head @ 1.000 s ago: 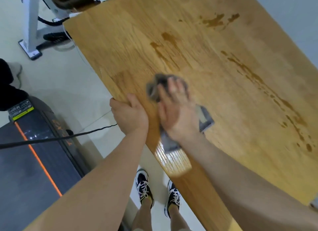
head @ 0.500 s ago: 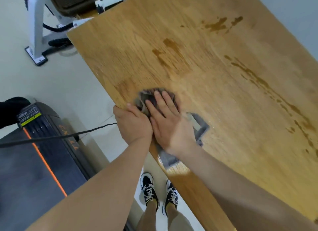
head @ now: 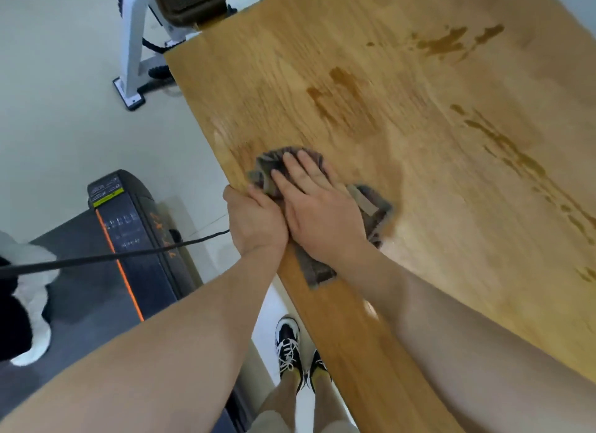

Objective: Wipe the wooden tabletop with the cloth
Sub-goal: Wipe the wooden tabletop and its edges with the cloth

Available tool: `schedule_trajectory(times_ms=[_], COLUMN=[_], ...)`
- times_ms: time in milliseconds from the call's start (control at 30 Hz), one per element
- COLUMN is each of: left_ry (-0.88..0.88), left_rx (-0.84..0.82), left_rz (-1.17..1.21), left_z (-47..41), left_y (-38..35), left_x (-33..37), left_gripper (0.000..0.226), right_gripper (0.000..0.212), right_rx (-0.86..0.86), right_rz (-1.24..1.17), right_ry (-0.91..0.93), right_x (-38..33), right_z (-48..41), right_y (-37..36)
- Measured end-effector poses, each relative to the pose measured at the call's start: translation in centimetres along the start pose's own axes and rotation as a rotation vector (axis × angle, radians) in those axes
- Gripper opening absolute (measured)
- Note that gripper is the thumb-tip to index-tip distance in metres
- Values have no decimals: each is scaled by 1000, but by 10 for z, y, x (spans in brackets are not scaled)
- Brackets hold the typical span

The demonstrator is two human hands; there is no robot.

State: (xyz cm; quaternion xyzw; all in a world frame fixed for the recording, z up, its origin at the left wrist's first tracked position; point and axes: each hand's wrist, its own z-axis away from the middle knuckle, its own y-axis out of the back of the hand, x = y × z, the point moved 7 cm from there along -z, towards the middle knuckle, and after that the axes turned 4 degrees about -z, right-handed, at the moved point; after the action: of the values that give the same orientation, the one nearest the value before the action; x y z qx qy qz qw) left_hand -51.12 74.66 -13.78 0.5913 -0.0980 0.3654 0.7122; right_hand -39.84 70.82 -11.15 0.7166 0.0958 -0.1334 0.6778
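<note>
A grey cloth lies flat on the wooden tabletop near its left edge. My right hand presses on the cloth with straight fingers, covering its middle. Beside it, my left hand grips the table's left edge with curled fingers, touching the right hand. Dark wet streaks mark the wood further in, and more wet patches run along the right side.
A dark treadmill with an orange stripe stands on the floor to the left, with a black cable stretched across it. A white machine frame stands at the table's far left corner. My shoes are below the table edge.
My right hand slid the cloth from further in on the table back toward the left edge, ending up against my left hand. The left hand kept its hold on the edge.
</note>
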Motion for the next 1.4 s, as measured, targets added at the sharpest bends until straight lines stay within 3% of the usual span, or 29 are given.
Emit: schedule_trajectory(times_ms=[200, 400, 500, 633, 800, 933, 1000, 1133, 1200, 1400], left_ry=[-1, -34, -46, -22, -24, 149, 219, 211, 233, 121], left_rx=[-56, -7, -13, -43, -154, -395, -456, -424, -396, -176], left_rz=[26, 11, 52, 115, 295, 507, 517, 513, 539, 429], left_z=[2, 0, 0, -1, -2, -24, -49, -103, -119, -129], left_y=[-5, -3, -2, -4, -4, -9, -8, 3, -2, 0], left_x=[2, -1, 1, 1, -4, -8, -2, 34, 44, 40], left_gripper=[24, 30, 28, 33, 34, 22, 32, 53, 52, 41], right_gripper=[42, 51, 53, 48, 43, 53, 56, 47, 45, 50], right_rx=[5, 28, -40, -100, -45, -9, -13, -31, -59, 71], right_rz=[-100, -55, -43, -103, -158, -69, -30, -168, -183, -165], right_ry=[191, -28, 18, 166, 121, -71, -121, 49, 101, -249], right_x=[38, 9, -2, 3, 18, -13, -29, -22, -8, -18], right_z=[79, -17, -49, -4, 38, -56, -93, -54, -25, -113], right_y=[28, 6, -6, 4, 25, 1, -10, 0, 12, -5])
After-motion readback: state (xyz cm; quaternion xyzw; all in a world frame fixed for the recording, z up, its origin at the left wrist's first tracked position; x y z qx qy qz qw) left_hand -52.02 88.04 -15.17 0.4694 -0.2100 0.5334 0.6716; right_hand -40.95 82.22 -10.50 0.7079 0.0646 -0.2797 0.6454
